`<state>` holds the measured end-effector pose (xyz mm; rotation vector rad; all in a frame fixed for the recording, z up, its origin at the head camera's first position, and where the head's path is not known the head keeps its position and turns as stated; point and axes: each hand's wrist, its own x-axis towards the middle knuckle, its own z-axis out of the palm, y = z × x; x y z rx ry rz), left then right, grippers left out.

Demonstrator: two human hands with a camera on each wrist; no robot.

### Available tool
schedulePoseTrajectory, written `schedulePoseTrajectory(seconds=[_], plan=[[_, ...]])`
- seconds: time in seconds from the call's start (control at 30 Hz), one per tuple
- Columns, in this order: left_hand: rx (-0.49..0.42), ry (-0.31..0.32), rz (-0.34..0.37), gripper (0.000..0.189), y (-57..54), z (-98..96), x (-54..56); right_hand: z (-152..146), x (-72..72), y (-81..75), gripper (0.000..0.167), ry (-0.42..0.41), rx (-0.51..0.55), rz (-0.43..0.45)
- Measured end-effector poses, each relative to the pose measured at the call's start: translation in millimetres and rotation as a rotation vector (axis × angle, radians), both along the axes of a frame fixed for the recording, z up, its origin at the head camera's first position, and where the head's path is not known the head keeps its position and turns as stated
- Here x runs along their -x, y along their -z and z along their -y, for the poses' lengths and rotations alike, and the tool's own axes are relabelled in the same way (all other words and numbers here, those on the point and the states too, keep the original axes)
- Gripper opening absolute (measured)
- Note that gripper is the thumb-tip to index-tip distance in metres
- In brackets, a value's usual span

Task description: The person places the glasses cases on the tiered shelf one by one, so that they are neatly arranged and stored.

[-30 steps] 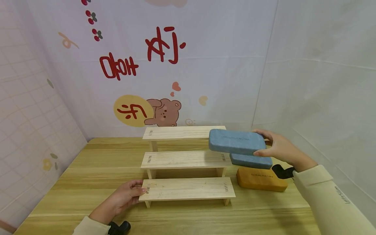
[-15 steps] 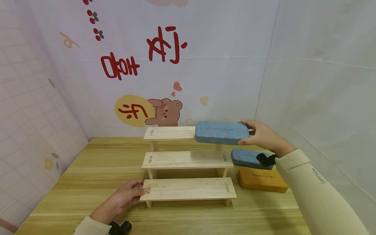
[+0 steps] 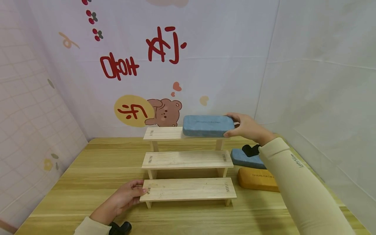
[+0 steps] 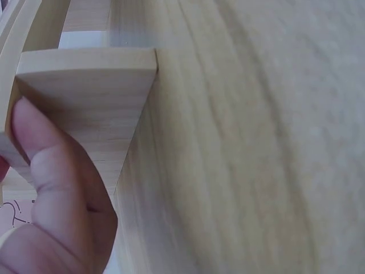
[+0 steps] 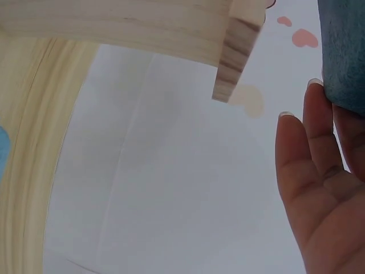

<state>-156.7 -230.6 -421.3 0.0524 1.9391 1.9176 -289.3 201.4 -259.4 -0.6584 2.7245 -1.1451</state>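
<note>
- case (image 3: 208, 126) I hold: matt, sl. grainy
- stand (image 3: 188, 189) I grip: bare wood, smooth, matt
- tabletop (image 3: 111, 163): wood-look w/ grain
- backdrop (image 3: 223, 65): creased cloth
- my sleeve (image 3: 305, 192): cloth

Head view: right sleeve (image 3: 302, 186), 4 o'clock, "Let's Slim". Orange block (image 3: 255, 180), also 4 o'clock, ends "FUR CHINA", start unclear. Blue block (image 3: 208, 126), just off centre toward 4: print too small. Wall cloth (image 3: 220, 65): red characters (image 3: 161, 47) at 10 and 11, another on yellow disc (image 3: 132, 99) at 9, unreadable.
</note>
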Motion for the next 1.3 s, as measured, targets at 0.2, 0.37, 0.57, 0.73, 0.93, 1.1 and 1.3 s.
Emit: schedulePoseTrajectory(seconds=[0.2,0.37,0.57,0.73,0.93,1.1,1.3], plan=[[0.000,0.001,0.001,0.066,-0.3,-0.7,-0.9,8,7.0,-0.1,0.091,-0.024,0.024,0.035],[0.000,0.003,0.003,0.066,-0.7,-0.8,-0.9,17,12.1,1.1,0.090,-0.029,0.024,0.050],[-0.005,0.002,0.006,0.064,-0.8,-0.7,-0.4,25,19.0,2.0,0.092,-0.040,0.026,0.065],[-0.007,0.008,0.002,0.065,-1.1,0.2,-0.1,30,22.3,3.3,0.092,-0.060,0.034,0.084],[-0.007,0.004,-0.001,0.065,-1.7,-0.4,-0.3,33,27.2,8.0,0.093,-0.076,0.020,0.081],[-0.008,0.010,0.001,0.065,-2.1,-0.3,-0.4,36,27.9,8.4,0.095,-0.082,0.013,0.098],[0.001,0.011,0.002,0.065,-3.3,-0.9,-0.5,40,28.9,7.7,0.091,-0.087,-0.001,0.110]])
